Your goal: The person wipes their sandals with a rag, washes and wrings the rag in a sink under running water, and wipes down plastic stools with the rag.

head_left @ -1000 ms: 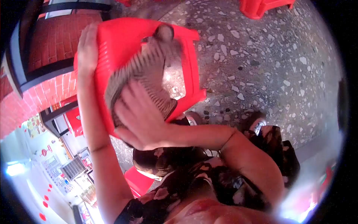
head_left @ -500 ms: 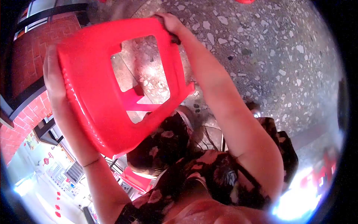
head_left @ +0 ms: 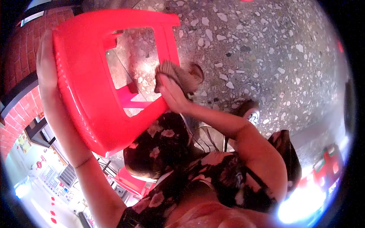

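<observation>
A red plastic stool [head_left: 85, 72] is tipped on its side in front of me, with the seat to the left and the legs to the right. My left hand [head_left: 47, 70] grips the seat edge; its fingertips are partly hidden at the stool's far side. In my right hand [head_left: 173, 93] is a bunched brown cloth [head_left: 171, 71], pressed against the lower end of a stool leg. Part of the cloth hangs loose to the right, blurred by motion.
Speckled stone floor [head_left: 243, 57] spreads beyond the stool. A dark shoe [head_left: 251, 114] is near my right forearm. My lap in a dark floral garment [head_left: 159, 144] lies just below the stool. A red brick wall [head_left: 26, 53] rises at the left.
My right hand has come down and inward from the far corner of the stool to the middle of its leg side, with the cloth now plainly visible. The stool has shifted slightly left and up.
</observation>
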`<state>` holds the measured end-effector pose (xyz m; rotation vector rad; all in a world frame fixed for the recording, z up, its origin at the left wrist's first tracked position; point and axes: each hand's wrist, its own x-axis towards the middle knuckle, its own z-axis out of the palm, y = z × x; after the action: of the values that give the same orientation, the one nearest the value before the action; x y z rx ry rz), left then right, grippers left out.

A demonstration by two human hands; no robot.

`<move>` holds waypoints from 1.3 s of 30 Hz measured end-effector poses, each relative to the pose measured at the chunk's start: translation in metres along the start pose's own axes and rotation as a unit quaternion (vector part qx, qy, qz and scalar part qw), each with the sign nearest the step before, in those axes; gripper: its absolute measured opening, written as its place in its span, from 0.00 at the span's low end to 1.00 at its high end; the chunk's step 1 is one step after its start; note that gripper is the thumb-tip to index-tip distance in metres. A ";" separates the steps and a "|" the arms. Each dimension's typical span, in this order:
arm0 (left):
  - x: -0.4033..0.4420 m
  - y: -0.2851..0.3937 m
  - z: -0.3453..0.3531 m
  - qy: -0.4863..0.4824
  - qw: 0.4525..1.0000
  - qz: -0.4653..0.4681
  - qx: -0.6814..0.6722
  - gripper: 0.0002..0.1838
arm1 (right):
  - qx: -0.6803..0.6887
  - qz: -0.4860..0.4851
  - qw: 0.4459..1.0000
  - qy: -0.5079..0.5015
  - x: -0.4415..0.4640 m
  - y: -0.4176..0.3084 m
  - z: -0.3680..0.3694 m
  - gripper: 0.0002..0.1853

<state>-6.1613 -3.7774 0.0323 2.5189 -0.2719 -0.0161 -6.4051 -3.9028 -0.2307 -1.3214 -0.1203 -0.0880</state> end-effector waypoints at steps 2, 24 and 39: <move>-0.007 0.009 0.005 -0.006 1.000 -0.017 -0.009 0.28 | -0.087 -0.013 0.990 0.111 0.055 0.002 -0.003 0.28; -0.001 0.014 0.008 -0.029 0.999 0.016 -0.003 0.22 | -0.200 0.044 0.951 0.232 0.032 0.021 0.011 0.24; 0.019 0.104 0.039 -0.132 0.923 0.285 0.224 0.22 | -0.048 -0.066 0.944 0.320 0.051 0.018 -0.002 0.10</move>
<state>-6.1653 -3.8863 0.0608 2.7751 -1.2344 -0.0676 -6.3519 -3.9002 -0.2414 -1.3210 0.3542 -0.6370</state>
